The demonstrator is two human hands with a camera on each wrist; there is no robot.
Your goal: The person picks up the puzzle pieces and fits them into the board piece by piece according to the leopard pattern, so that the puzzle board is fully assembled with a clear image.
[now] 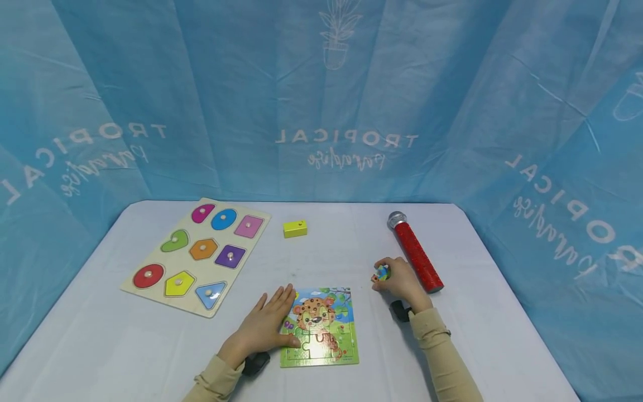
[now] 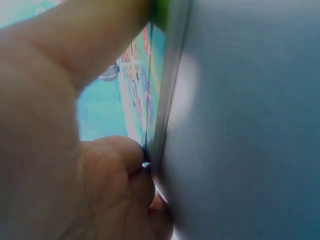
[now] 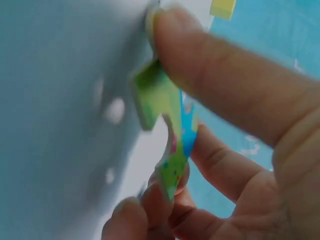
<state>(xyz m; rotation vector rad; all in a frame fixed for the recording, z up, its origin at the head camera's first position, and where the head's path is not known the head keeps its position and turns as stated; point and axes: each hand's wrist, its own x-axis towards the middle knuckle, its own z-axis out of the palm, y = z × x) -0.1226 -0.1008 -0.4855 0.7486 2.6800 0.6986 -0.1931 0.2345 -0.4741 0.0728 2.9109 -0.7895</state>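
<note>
A square jigsaw puzzle [image 1: 321,329] with a cartoon leopard cub lies flat at the front middle. My left hand [image 1: 266,322] rests along its left side, fingers straight and thumb over the lower left part. Seen from the left wrist, the puzzle's edge [image 2: 170,90] runs close beside the thumb and fingers. To the right of the puzzle, my right hand [image 1: 400,279] pinches a colourful puzzle piece [image 1: 383,272] between thumb and fingers. In the right wrist view this puzzle piece [image 3: 157,97] is green and blue, with a rounded notch in its edge.
A red toy microphone [image 1: 417,254] with a silver head lies just right of my right hand. On the left is a wooden board [image 1: 196,307] of knobbed shapes. A small yellow block [image 1: 294,229] sits farther back. Blue curtains [image 1: 321,100] surround the white table [image 1: 321,385].
</note>
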